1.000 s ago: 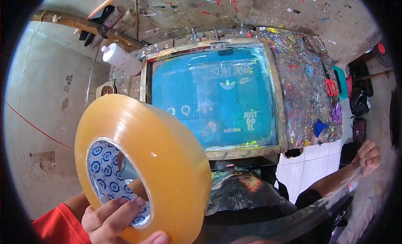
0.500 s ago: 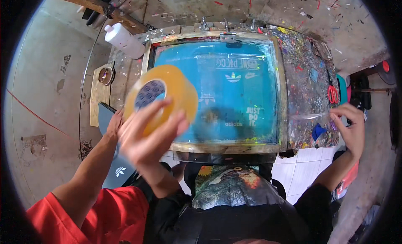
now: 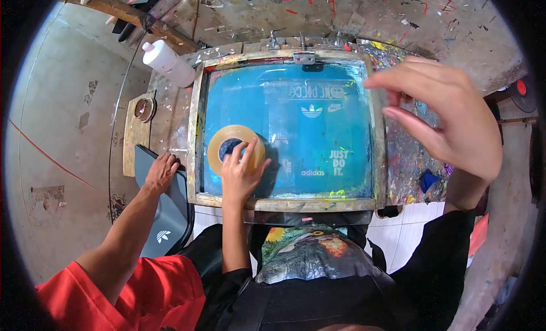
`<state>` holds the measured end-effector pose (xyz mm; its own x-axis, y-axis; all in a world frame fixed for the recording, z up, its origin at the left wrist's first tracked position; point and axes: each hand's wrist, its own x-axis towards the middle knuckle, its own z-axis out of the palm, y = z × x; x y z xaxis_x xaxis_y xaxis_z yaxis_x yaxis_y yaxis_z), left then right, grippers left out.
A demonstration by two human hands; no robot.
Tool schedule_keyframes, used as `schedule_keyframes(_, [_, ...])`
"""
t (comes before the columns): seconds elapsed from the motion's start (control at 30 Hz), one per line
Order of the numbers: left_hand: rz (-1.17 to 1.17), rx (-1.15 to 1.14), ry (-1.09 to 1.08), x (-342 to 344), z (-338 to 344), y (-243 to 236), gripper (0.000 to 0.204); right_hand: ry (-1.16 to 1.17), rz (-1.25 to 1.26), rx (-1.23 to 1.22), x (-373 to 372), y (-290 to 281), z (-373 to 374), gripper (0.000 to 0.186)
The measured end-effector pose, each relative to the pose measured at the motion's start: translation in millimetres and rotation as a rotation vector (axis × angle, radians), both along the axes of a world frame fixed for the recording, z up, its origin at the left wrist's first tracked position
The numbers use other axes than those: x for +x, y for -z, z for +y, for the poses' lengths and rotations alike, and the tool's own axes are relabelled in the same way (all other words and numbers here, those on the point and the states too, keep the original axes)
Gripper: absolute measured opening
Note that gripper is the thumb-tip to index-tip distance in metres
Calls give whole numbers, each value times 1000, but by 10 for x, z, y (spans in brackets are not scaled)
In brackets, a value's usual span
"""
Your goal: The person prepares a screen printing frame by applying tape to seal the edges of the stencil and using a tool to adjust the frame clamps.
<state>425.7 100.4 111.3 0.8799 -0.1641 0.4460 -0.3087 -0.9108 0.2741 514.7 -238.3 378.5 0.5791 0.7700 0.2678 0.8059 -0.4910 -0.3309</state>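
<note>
My left hand (image 3: 242, 172) grips a thick roll of clear yellowish packing tape (image 3: 219, 136), its fingers over the core and side. The roll is at the left-centre of a blue screen-printing mesh (image 3: 239, 98) with pale logos and lettering, held in a wooden frame (image 3: 196, 132). Clear tape strips seem to lie on the mesh near the upper lettering. Raised close to the camera, my right hand (image 3: 455, 115) has thumb and index finger apart beyond the frame's right side. I see nothing between those fingers.
A co-worker's hand (image 3: 165, 170) in a red sleeve rests on a dark grey item (image 3: 162, 211) at left. A white plastic bottle (image 3: 169, 63) stands behind it. A hinge clamp (image 3: 304, 58) holds the frame's far edge; a blue scrap (image 3: 430, 180) lies on the paint-spattered right board.
My left hand has brought the tape roll down onto the mesh. My right hand, which held the end of a clear strip, has risen toward the camera and spread its fingers.
</note>
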Motion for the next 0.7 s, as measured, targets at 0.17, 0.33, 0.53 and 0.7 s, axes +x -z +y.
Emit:
schedule_keyframes(0.17, [-74, -499, 301, 731, -579, -866, 100, -171, -72, -64, 365, 138, 326, 32])
schedule_keyframes(0.33, [632, -639, 1082, 1682, -701, -1093, 56, -135, 19, -57, 618, 180, 585, 20])
schedule_keyframes(0.53, [1089, -733, 820, 1978, -247, -723, 22, 263, 266, 340, 993, 934, 37, 23])
schedule_keyframes(0.7, [1013, -779, 613, 2132, 23, -349, 16, 555, 706, 549, 1201, 2111, -249, 17])
